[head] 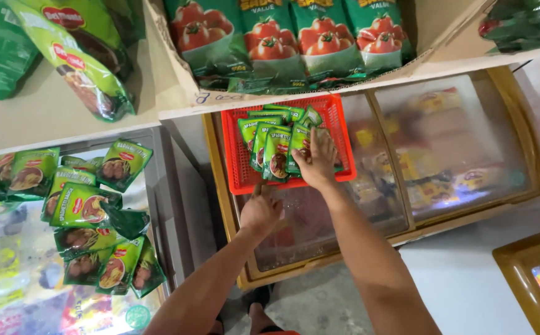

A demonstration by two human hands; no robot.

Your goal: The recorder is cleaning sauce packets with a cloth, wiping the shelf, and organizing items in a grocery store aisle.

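My right hand (pixel 315 162) lies flat on the green sauce pouches (pixel 277 144) that stand in a row inside the red plastic basket (pixel 236 167), fingers spread wide and pressing on the right end of the row; it grips nothing that I can see, only rests palm-down on the packs. My left hand (pixel 260 212) is just below the basket's near rim, fingers loosely curled and pointing up at the edge; whether the fingertips touch the rim or only come close I cannot tell, and it holds nothing.

The basket sits on the sliding glass lid of the chest freezer (pixel 456 155), straight ahead of me and a little to the left of my right arm. The pouches stand upright, their long axes running from near to far, stacked side by side from left to right. My right hand is the one on them; my left is nearer to me, at the basket's front.

Both forearms reach forward from the bottom of the view, the right one stretched farther, the left bent in toward the basket's near left corner.

Far above, a cardboard box (pixel 171 68) of tomato sauce packs (pixel 295 37) sits on a shelf. To the left, more green pouches (pixel 96 211) lie scattered on another freezer lid
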